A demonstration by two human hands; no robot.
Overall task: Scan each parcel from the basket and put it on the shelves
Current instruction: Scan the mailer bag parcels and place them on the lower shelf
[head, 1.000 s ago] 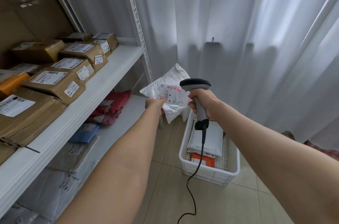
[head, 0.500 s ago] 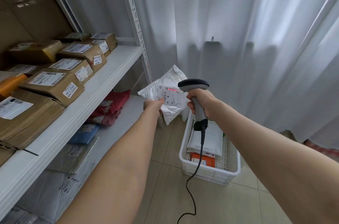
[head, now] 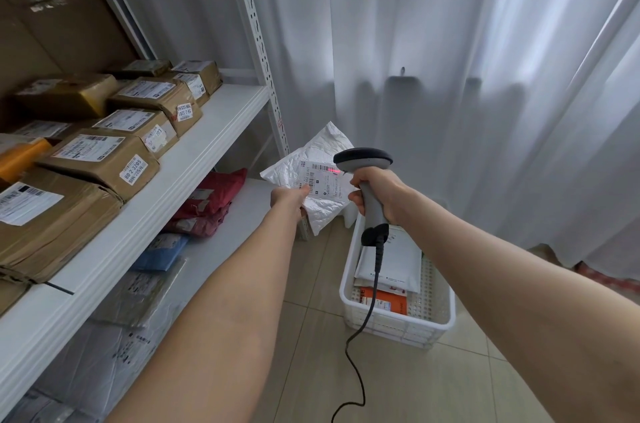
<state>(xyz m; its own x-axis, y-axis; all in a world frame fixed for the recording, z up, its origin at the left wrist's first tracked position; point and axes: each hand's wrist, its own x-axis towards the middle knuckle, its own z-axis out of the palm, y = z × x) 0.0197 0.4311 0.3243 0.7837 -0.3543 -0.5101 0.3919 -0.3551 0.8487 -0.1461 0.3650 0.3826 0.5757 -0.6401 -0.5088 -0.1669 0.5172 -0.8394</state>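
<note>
"Now, the hands: what are they doing?"

"Left hand (head: 289, 197) out front, pinching the lower left edge of a white padded parcel (head: 325, 149), label (head: 323, 182) facing the camera. Right hand (head: 375, 192) wrapped round the grey handle of a corded scanner (head: 363, 158), head aimed at that label. Hands near each other, not touching."

"Beam on?"

"Short red line (head: 333, 172) across the label's upper right, just beside the scanner head."

"Where is the parcel, exactly?"

"In the air, above the floor (head: 311, 370), between the shelves (head: 194, 159) and the white basket (head: 398, 323). Touching neither. Tilted, one corner up."

"Basket contents?"

"A white mailer (head: 398, 263) lying on top, an orange-printed one (head: 389, 301) under it at the near end. Possibly more beneath; can't tell from this angle. Scanner cable (head: 360, 353) hangs down past the basket's left rim to the floor."

"Shelves?"

"Middle board: taped cardboard boxes (head: 104, 163) with labels, set back from the front edge. Lower board: red bags (head: 214, 194), a blue one (head: 159, 254) nearer, grey bags (head: 138, 294) closest. White curtain (head: 450, 76) behind everything."
</note>
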